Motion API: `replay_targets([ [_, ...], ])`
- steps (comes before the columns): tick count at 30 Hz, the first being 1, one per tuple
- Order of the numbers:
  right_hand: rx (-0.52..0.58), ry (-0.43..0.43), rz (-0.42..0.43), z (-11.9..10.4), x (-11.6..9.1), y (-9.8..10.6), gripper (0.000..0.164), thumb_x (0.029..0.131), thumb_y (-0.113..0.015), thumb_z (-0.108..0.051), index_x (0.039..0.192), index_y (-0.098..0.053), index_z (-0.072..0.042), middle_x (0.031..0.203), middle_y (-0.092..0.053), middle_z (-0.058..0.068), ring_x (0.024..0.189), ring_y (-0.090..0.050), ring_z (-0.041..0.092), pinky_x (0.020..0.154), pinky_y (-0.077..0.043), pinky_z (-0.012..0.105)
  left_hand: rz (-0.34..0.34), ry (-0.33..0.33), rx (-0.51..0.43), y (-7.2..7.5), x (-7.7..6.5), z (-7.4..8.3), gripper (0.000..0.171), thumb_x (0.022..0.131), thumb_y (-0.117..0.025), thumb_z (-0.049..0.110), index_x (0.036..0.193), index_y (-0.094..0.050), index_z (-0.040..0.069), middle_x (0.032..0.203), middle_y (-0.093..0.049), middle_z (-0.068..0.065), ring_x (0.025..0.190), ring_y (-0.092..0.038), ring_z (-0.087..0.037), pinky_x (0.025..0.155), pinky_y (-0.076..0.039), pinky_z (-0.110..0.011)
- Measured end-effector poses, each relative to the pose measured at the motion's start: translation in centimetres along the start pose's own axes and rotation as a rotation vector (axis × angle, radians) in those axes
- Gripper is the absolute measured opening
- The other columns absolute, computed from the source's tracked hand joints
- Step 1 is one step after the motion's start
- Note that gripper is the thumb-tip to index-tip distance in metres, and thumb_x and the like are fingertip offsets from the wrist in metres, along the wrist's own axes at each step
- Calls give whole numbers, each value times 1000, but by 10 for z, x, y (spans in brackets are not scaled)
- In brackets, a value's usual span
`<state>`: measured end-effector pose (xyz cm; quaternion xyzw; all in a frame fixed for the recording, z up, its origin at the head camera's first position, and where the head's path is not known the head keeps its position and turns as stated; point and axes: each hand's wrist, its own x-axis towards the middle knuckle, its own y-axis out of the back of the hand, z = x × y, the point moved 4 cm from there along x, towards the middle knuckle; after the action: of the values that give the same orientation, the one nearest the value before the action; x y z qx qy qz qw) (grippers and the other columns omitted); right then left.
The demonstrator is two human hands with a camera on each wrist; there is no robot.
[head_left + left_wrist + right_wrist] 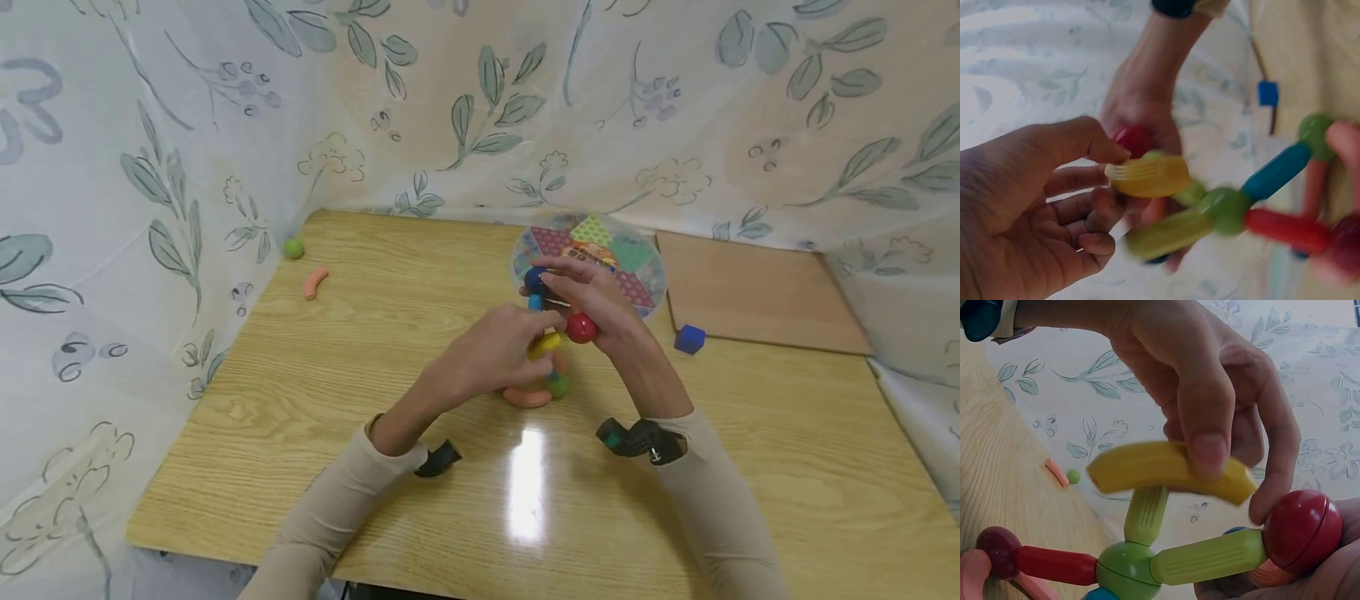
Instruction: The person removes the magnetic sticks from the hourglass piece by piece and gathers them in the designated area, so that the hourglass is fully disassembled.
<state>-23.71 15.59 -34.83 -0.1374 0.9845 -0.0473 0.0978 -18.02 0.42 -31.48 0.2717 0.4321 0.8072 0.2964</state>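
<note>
My left hand [487, 350] pinches a yellow curved rod [1160, 465] between thumb and fingers. That rod lies across the top of an upright light green rod [1145, 515] in the right wrist view; whether they touch I cannot tell. The green rod belongs to a toy construction of balls and rods, centred on a green ball [1127, 569]. Holding this construction is my right hand [607, 308], with a red ball [1300, 531] against its palm and fingers near a dark blue ball [536, 279]. Salmon curved rods [527, 398] form the lower part; the hands partly hide the middle.
A round patterned game board [637, 258] lies behind the right hand. To its right are a brown flat board [757, 287] and a blue cube [689, 339]. A loose green ball [293, 247] and a salmon curved rod [316, 283] sit at the far left.
</note>
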Motion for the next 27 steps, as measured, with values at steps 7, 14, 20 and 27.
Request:
replay_targets([
  [7, -12, -1, 2, 3, 1, -2, 25, 108, -56, -15, 131, -65, -14, 102, -77, -5, 106, -75, 14, 93, -60, 24, 180, 156, 103, 70, -58, -62, 27, 91, -67, 3, 117, -70, -2, 102, -75, -13, 87, -69, -23, 78, -59, -34],
  [14, 16, 7, -5, 0, 2, -3, 22, 108, -56, -12, 126, -66, -15, 101, -78, -4, 101, -77, 13, 93, -61, 26, 265, 447, 366, 126, -139, -172, 21, 91, -66, 2, 107, -74, -8, 97, -72, -27, 83, -68, -40, 70, -55, -55],
  [20, 30, 21, -19, -1, 3, -2, 21, 108, -56, -12, 127, -66, -13, 99, -79, -2, 101, -77, 14, 93, -61, 26, 91, 653, 413, 121, -176, -247, 21, 87, -72, 3, 107, -74, -4, 103, -71, -27, 88, -67, -45, 71, -53, -60],
  [27, -22, 8, -22, 0, 4, -2, 25, 108, -56, -14, 132, -64, -13, 100, -79, -2, 101, -77, 13, 93, -61, 25, 148, 678, 361, 100, -184, -283, 24, 88, -81, 4, 109, -74, -6, 104, -67, -30, 93, -66, -46, 78, -54, -59],
])
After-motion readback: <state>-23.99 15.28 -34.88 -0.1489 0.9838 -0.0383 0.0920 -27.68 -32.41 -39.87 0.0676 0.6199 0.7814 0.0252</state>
